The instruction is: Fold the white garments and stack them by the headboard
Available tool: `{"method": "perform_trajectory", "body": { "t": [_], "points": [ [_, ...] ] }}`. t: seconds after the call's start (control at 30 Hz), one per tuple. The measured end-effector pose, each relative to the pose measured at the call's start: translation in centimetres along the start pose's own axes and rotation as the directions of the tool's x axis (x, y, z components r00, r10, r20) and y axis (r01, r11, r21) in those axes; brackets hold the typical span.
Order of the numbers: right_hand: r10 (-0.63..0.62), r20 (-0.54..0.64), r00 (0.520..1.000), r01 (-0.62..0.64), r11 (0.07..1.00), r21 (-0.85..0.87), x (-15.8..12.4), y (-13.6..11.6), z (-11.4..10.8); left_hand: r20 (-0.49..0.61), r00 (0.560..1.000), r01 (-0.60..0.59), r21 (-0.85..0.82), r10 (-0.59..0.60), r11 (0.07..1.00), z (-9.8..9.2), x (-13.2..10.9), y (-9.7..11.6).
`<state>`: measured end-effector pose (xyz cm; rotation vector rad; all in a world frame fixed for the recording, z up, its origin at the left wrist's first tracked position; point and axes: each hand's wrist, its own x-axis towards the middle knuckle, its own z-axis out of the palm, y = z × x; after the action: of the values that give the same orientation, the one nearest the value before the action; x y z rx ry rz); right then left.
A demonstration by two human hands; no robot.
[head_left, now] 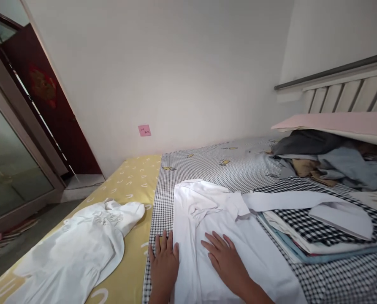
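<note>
A white shirt lies spread on a bed covered with a black-and-white checked sheet. My right hand rests flat on the shirt's body, fingers stretched out. My left hand lies flat at the shirt's left edge, partly on the checked sheet, fingers apart. One sleeve of the shirt reaches right across a stack of folded clothes. Neither hand holds anything.
A second white garment lies crumpled on the yellow sheet at left. A stack of folded checked clothes sits at right, a loose pile of clothes near the headboard. A glass door stands far left.
</note>
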<state>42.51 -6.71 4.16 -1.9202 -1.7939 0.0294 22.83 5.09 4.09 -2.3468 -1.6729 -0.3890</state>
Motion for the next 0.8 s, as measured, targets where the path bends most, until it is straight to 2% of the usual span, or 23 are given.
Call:
{"method": "perform_trajectory", "body": {
  "t": [0.07,0.17,0.23,0.3,0.37,0.43,0.53,0.6,0.67,0.7,0.73,0.8],
  "points": [
    [0.02,-0.032,0.999,-0.02,1.0,-0.005,-1.8,0.6,-0.5,0.046,0.998,0.03,0.011,-0.03,0.999,-0.7,0.2,0.4],
    [0.042,-0.058,0.997,-0.043,0.999,-0.013,-2.5,0.5,-1.2,0.134,0.985,0.107,0.025,-0.11,0.994,-2.2,1.3,1.4],
    [0.059,-0.056,0.997,-0.06,0.998,-0.015,-2.2,0.1,-1.5,0.08,0.991,0.102,0.019,-0.104,0.995,-3.2,2.0,2.3],
    [0.066,-0.056,0.996,-0.066,0.998,-0.008,-2.0,-0.3,-1.6,-0.043,0.999,0.015,-0.003,-0.015,1.0,-3.6,2.3,3.3],
    [0.064,-0.056,0.996,-0.063,0.998,0.018,-2.0,-0.4,-1.4,-0.094,0.988,-0.128,-0.044,0.123,0.991,-3.2,1.9,4.1],
    [0.059,-0.046,0.997,-0.056,0.995,0.081,-2.1,0.0,-1.4,-0.06,0.978,-0.204,-0.1,0.198,0.974,-2.1,1.1,4.7],
    [0.054,-0.082,0.995,-0.034,0.974,0.224,-1.6,1.8,-2.5,-0.052,0.986,-0.166,-0.132,0.16,0.977,0.0,0.0,5.2],
    [0.075,-0.193,0.978,-0.025,0.968,0.249,-0.5,3.8,-4.5,-0.103,0.986,-0.144,-0.127,0.131,0.981,0.9,-0.2,5.2],
    [0.098,-0.329,0.939,-0.054,0.989,0.139,1.1,6.1,-7.3,-0.156,0.98,-0.145,-0.114,0.127,0.983,1.5,-0.2,5.2],
    [0.081,-0.382,0.92,-0.079,0.997,0.022,1.9,7.4,-8.7,-0.181,0.975,-0.146,-0.104,0.126,0.984,1.6,-0.2,5.2],
    [0.063,-0.42,0.905,-0.122,0.986,-0.116,2.7,8.5,-10.0,-0.203,0.971,-0.147,-0.092,0.126,0.985,1.7,-0.1,5.2],
    [0.015,-0.419,0.908,-0.183,0.914,-0.362,4.1,10.5,-12.0,-0.237,0.963,-0.145,-0.069,0.125,0.987,2.0,-0.1,5.2]
  ]
}}
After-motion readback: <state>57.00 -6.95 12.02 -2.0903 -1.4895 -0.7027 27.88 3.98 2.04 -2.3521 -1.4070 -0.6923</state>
